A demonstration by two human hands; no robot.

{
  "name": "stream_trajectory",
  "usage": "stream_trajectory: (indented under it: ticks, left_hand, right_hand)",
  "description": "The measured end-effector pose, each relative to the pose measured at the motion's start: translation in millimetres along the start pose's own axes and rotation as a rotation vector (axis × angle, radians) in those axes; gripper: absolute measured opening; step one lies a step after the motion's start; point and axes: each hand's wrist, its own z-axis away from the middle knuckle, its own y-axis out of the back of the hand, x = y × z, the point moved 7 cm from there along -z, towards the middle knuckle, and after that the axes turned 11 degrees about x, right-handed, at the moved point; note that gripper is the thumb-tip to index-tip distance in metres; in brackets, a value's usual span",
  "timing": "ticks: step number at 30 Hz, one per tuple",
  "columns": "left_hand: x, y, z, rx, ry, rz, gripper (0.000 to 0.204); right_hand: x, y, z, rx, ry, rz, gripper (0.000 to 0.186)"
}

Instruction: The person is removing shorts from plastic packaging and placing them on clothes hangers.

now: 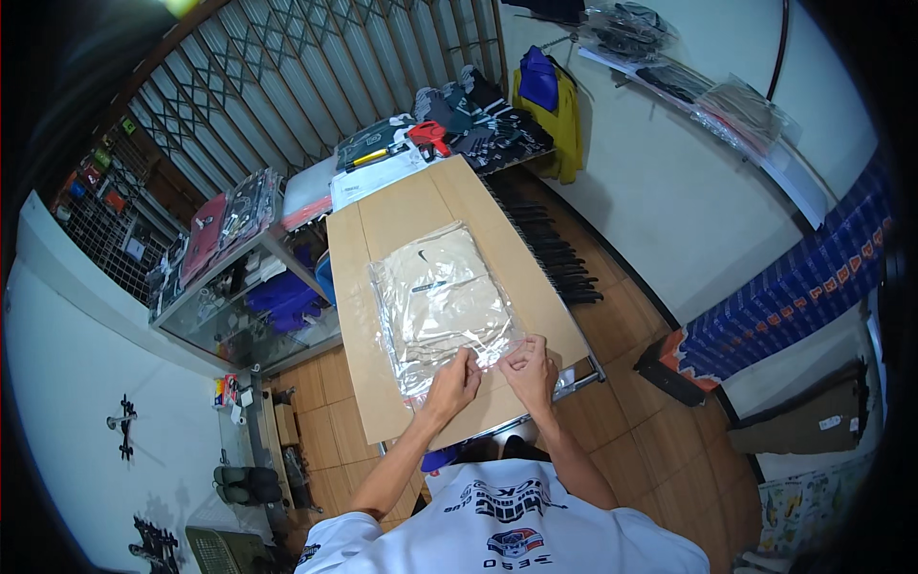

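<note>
A clear plastic bag [387, 325] holding a folded beige garment [446, 295] lies flat on a light wooden tabletop [392, 196]. A small dark mark shows near the garment's upper part. My left hand [451, 383] is at the bag's lower edge, its fingers pinched on the plastic. To its right, my right hand [526, 368] pinches the bag's lower right corner, fingertips closed on the clear plastic. The bag's bottom edge is crinkled around both hands.
Folded clothes, a red-and-black object [430, 137] and yellow tool line the back. A glass cabinet [268, 249] stands left, black hangers [550, 244] beside the table's right. Yellow garments [564, 124] hang behind; a wall shelf [803, 191] and tall blue box stack [765, 306] are right.
</note>
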Motion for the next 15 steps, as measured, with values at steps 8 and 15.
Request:
stream_trajectory:
  ticks: [8,15]
  left_hand:
    - [-4,57,-24,0.301,-0.055,0.088,0.018]
    - [-6,57,-11,0.293,-0.046,0.056,0.024]
  right_hand:
    - [-7,1,0,-0.006,-0.003,0.016,0.052]
    - [-13,1,2,-0.024,-0.017,-0.015,0.050]
